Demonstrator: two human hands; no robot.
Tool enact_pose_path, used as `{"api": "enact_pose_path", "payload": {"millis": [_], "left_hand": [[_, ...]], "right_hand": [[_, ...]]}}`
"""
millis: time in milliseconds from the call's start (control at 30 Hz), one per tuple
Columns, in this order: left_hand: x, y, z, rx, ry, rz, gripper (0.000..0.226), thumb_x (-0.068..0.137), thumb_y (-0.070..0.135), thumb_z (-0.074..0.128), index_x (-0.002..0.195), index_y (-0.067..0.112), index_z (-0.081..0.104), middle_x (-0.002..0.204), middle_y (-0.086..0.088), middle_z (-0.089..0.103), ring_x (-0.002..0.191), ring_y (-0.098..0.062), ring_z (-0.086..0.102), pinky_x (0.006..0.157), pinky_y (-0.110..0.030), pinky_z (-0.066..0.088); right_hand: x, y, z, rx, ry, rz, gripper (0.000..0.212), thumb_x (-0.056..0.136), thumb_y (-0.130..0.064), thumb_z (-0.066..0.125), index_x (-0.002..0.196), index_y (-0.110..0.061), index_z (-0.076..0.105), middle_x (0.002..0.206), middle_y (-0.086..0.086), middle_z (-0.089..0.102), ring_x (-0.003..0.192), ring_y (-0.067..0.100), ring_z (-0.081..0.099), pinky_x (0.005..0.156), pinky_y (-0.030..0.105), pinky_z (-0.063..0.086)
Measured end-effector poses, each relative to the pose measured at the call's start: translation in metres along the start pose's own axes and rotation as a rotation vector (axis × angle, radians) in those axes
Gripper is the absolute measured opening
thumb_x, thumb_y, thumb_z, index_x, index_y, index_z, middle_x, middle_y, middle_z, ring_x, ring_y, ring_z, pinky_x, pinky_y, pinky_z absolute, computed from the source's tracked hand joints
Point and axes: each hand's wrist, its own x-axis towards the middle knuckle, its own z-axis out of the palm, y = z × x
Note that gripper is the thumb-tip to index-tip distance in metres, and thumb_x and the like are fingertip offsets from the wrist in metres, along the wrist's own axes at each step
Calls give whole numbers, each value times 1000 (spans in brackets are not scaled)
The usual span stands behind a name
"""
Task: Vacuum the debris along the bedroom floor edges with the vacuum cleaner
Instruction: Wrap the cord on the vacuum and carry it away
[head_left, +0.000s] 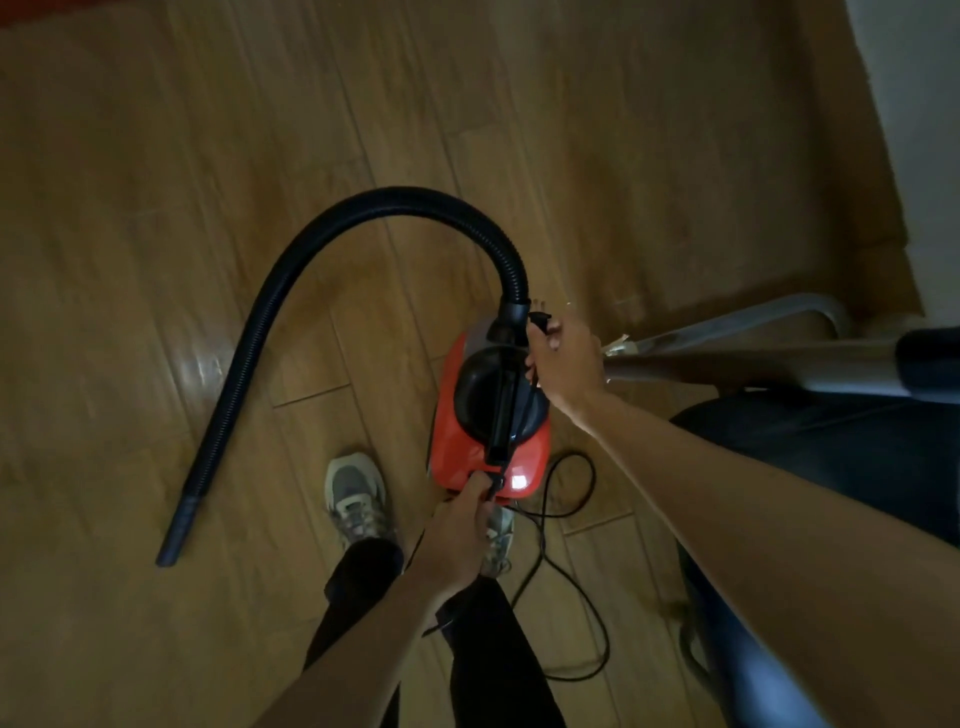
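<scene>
A small red and black vacuum cleaner (462, 441) is in the middle of the view, above the wooden floor (156, 208). Its black ribbed hose (291, 270) arches up from the front and curves down left, ending in a nozzle (176, 535) close to the floor. My right hand (563, 364) grips a black strap or cord end beside the hose joint at the vacuum's front. My left hand (460, 525) pinches a black strap or cord at the vacuum's rear end. A black power cord (566, 571) loops on the floor under my arms.
A chair with a grey metal armrest (753, 353) and dark blue seat (831, 457) stands at the right. A white wall edge (914, 156) runs down the far right. My two feet in grey sneakers (358, 499) stand just below the vacuum.
</scene>
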Motion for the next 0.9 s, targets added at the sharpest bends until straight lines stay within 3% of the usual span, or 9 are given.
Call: {"api": "enact_pose_path", "payload": {"millis": [67, 133, 300, 467, 633, 800, 900], "left_hand": [[9, -6, -2, 121, 50, -41, 34, 102, 15, 46, 135, 15, 50, 116, -7, 60, 105, -21, 58, 95, -35, 47], [19, -14, 0, 118, 31, -58, 34, 101, 17, 48, 134, 15, 51, 120, -13, 63, 110, -29, 60, 95, -38, 48], [37, -34, 8, 57, 51, 47, 20, 98, 31, 42, 112, 28, 56, 90, -2, 68, 83, -27, 65, 78, -51, 53], [55, -55, 22, 84, 93, 45, 21, 93, 45, 35, 97, 32, 51, 83, -1, 61, 79, -29, 60, 71, -51, 52], [61, -45, 21, 115, 90, -8, 17, 91, 37, 41, 97, 30, 54, 90, -7, 64, 86, -34, 61, 81, -48, 53], [73, -62, 25, 48, 95, -58, 18, 81, 49, 35, 82, 40, 51, 78, -8, 61, 81, -37, 62, 72, -51, 51], [69, -50, 19, 114, 76, -35, 31, 87, 41, 38, 93, 22, 61, 80, -4, 65, 79, -29, 64, 74, -48, 52]], "right_hand": [[12, 9, 7, -100, 3, -40, 20, 99, -26, 58, 90, -7, 57, 77, 10, 62, 72, 22, 62, 66, 35, 53], [22, 15, 13, -137, -13, -54, 24, 97, -26, 61, 78, -13, 53, 68, -1, 54, 66, 13, 54, 63, 29, 45], [38, 26, 24, -141, -27, -82, 41, 94, -22, 66, 62, -25, 41, 62, -7, 44, 59, 7, 42, 63, 27, 38], [47, 32, 30, -180, -30, -103, 46, 93, -23, 66, 60, -25, 35, 59, -8, 38, 56, 8, 38, 60, 26, 34], [53, 41, 35, -188, -36, -124, 28, 93, -25, 67, 72, -13, 53, 62, -6, 47, 58, 7, 44, 57, 21, 36], [57, 48, 41, -153, -19, -104, 26, 92, -25, 69, 75, -12, 56, 61, -7, 48, 58, 7, 45, 58, 22, 38], [58, 51, 45, -132, 0, -86, 27, 92, -25, 69, 72, -17, 53, 61, -7, 49, 59, 8, 47, 61, 24, 40]]}}
